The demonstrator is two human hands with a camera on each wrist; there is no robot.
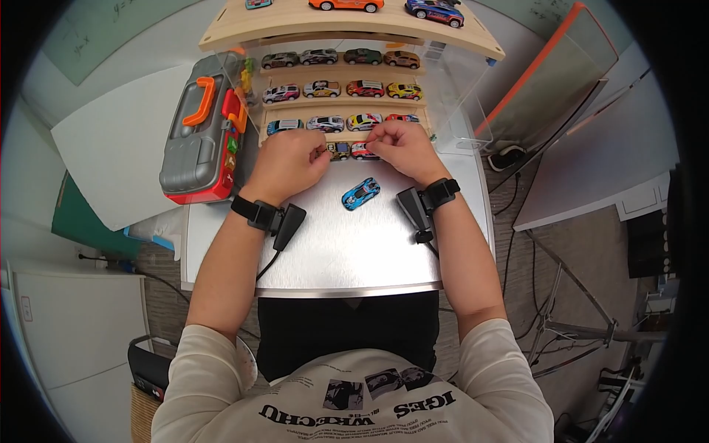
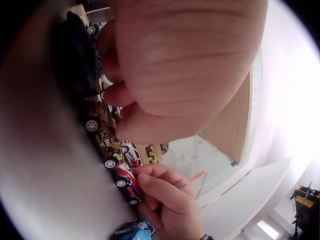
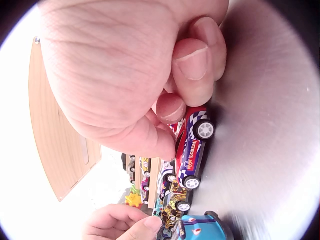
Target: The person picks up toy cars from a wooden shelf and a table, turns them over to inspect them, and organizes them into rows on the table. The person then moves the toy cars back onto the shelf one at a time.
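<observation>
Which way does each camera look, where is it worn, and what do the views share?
Head: worn on the head, looks down and forward over the table; shows both forearms, left hand, right hand and shirt.
Left wrist: looks past its own hand along the car row towards the right hand.
Right wrist: looks past its own hand, back towards the left fingers.
Both wrist views share the pinched red car and blue car.
</observation>
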